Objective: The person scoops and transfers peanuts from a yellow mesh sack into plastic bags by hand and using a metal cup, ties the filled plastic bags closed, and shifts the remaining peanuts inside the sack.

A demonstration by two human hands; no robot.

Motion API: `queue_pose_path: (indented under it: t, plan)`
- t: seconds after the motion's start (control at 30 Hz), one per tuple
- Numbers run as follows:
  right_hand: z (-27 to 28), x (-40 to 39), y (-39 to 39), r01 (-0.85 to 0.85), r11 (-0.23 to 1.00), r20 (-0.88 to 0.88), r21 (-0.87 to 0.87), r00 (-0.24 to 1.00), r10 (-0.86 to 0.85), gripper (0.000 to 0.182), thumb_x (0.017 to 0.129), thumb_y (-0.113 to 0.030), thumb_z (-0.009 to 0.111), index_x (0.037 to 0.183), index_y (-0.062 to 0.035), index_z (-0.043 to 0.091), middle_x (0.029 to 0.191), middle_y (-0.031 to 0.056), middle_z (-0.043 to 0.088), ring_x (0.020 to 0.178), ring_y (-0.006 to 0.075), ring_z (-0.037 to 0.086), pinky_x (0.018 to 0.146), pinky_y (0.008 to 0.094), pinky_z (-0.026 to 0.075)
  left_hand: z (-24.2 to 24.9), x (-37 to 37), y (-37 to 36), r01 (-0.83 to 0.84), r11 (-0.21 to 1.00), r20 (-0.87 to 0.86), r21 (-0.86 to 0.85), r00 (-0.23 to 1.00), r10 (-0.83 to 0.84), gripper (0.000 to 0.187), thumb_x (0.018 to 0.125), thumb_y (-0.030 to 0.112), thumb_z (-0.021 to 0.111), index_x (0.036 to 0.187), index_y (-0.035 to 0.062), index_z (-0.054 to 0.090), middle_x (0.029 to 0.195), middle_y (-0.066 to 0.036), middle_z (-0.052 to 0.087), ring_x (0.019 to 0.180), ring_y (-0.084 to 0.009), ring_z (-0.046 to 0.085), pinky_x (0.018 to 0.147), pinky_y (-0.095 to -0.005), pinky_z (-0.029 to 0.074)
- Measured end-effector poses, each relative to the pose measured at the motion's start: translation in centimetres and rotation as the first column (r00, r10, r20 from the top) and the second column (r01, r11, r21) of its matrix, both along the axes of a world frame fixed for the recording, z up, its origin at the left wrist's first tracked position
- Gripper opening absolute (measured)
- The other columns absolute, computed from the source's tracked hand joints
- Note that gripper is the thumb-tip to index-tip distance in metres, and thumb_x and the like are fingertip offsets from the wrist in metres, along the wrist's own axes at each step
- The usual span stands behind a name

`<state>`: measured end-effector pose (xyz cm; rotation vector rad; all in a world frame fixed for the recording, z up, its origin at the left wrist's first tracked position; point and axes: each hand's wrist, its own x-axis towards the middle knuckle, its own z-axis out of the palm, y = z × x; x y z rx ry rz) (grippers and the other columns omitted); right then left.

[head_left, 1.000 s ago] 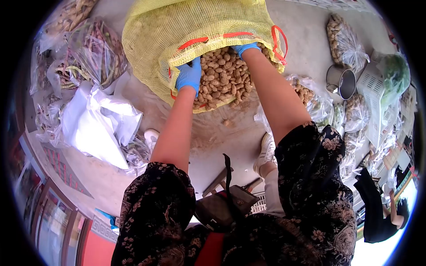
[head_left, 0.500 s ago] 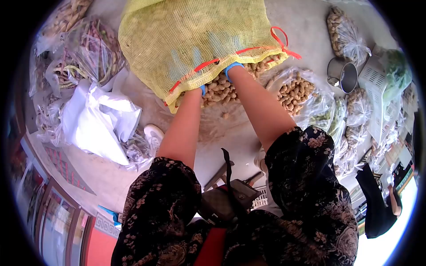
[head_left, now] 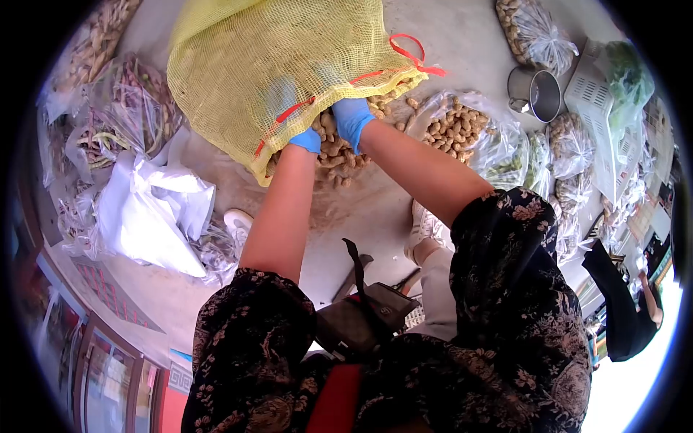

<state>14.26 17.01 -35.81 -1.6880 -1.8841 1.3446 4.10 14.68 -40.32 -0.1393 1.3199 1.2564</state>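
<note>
A yellow mesh sack point(head_left: 238, 65) with a red drawstring point(head_left: 296, 108) lies on the floor, its mouth towards me. Peanuts point(head_left: 336, 151) spill from the opening. Both my hands wear blue gloves and reach into the mouth among the peanuts. The wrist of my left hand point(head_left: 305, 140) shows at the left of the opening; a blurred blue patch of it shows through the mesh. More of my right hand point(head_left: 351, 120) is visible at the rim, with its fingertips under the mesh. The mesh and peanuts hide how the fingers of each hand are held.
To the right lie an open plastic bag of peanuts point(head_left: 456, 130), a metal pot point(head_left: 535, 94), a tied bag of peanuts point(head_left: 534, 32) and a white crate point(head_left: 588, 101). At left are a white plastic bag point(head_left: 144, 209) and bagged bean pods point(head_left: 130, 108). Another person point(head_left: 621, 310) is at far right.
My view has shifted, so the sack sits farther left and higher. Both hands have drawn back towards the sack's mouth, showing more glove, the right most. The finger shapes under the mesh are less distinct.
</note>
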Motion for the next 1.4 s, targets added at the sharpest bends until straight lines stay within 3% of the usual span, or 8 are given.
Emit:
queue_pose_path:
  t: [0.2,0.43,0.57,0.73,0.93,1.07,1.17,1.4]
  plan:
    - [7.2,7.4,0.3,0.537,0.563,-0.478,-0.628,0.305,-0.824,0.032,0.083,-0.021,0.058,0.108,-0.0021,0.052,0.098,0.0093,0.06,0.09,0.0189,0.057,0.081,0.0297,0.046,9.9,10.3,1.4,-0.047,0.991,-0.023,0.127,0.998,0.05,0.034,0.089,0.03,0.046,0.112,0.0049,0.051,0.104,-0.009,0.057,0.092,-0.019,0.058,0.081,-0.0318,0.05]
    - [8.9,21.6,-3.1,0.686,0.417,-0.547,-0.596,0.033,-0.837,0.027,0.087,-0.025,0.057,0.105,-0.0047,0.055,0.102,0.0061,0.058,0.091,0.0122,0.055,0.08,0.0253,0.046,11.6,24.7,0.4,0.186,0.965,-0.076,0.186,0.982,-0.175,0.037,0.085,0.018,0.057,0.118,0.0039,0.048,0.115,-0.007,0.049,0.104,-0.0149,0.049,0.089,-0.0272,0.042]
    - [3.3,26.7,-5.2,0.778,0.484,-0.518,-0.399,0.244,-0.82,0.029,0.087,-0.023,0.056,0.109,-0.0046,0.057,0.109,0.0105,0.056,0.101,0.0176,0.053,0.088,0.0303,0.043,7.2,28.2,-1.1,0.395,0.907,-0.284,0.144,0.895,-0.344,0.04,0.082,0.017,0.061,0.118,0.005,0.051,0.121,-0.011,0.049,0.109,-0.0205,0.047,0.094,-0.0309,0.037]
    - [3.8,29.7,-5.6,0.559,0.82,0.009,0.127,0.826,-0.564,0.032,0.083,-0.024,0.06,0.111,-0.0093,0.06,0.11,0.0161,0.055,0.106,0.0301,0.051,0.092,0.0368,0.04,8.1,26.3,-2.2,0.877,0.47,-0.765,-0.098,0.235,-0.599,0.031,0.076,0.019,0.062,0.107,0.0129,0.062,0.132,-0.024,0.036,0.118,-0.0359,0.04,0.099,-0.0376,0.034]
    - [10.7,31.7,-2.9,0.028,0.826,0.436,0.564,0.839,-0.326,0.032,0.073,-0.026,0.067,0.101,-0.0127,0.064,0.109,0.0138,0.053,0.095,0.0327,0.048,0.081,0.0389,0.041,13.2,23.3,-4.1,0.775,0.409,-0.818,-0.483,-0.233,-0.526,0.048,0.065,0.024,0.072,0.108,0.0119,0.055,0.131,-0.017,0.034,0.116,-0.0381,0.035,0.094,-0.0443,0.034]
    - [8.1,33.5,0.2,0.111,0.837,0.548,0.536,0.709,-0.444,0.029,0.074,-0.029,0.067,0.095,-0.0083,0.065,0.085,0.0103,0.06,0.082,0.0282,0.053,0.076,0.0357,0.042,6.9,22.8,-8.0,0.525,0.67,-0.827,-0.525,-0.131,-0.546,0.044,0.066,0.027,0.071,0.103,0.0096,0.054,0.118,-0.015,0.045,0.103,-0.0342,0.045,0.085,-0.0439,0.039]
    - [5.2,36.1,-0.2,0.592,0.804,0.019,-0.057,0.806,-0.592,0.027,0.083,-0.03,0.061,0.091,-0.0044,0.064,0.072,0.0072,0.062,0.063,0.0166,0.055,0.065,0.0286,0.044,4.2,19.7,-9.1,0.761,0.25,-0.441,-0.599,-0.052,-0.896,0.031,0.072,0.023,0.064,0.097,0.0065,0.057,0.092,-0.013,0.058,0.08,-0.0283,0.054,0.074,-0.0389,0.045]
    - [8.4,38.1,1.3,0.728,0.499,-0.475,-0.47,0.268,-0.838,0.021,0.089,-0.025,0.055,0.087,-0.0046,0.059,0.068,-0.0003,0.054,0.055,0.009,0.045,0.049,0.0227,0.037,9.9,17.4,-9.0,0.565,0.823,-0.333,0.048,0.786,-0.52,0.011,0.079,0.004,0.046,0.086,0.0051,0.055,0.074,0.002,0.052,0.063,-0.0079,0.046,0.059,-0.0215,0.04]
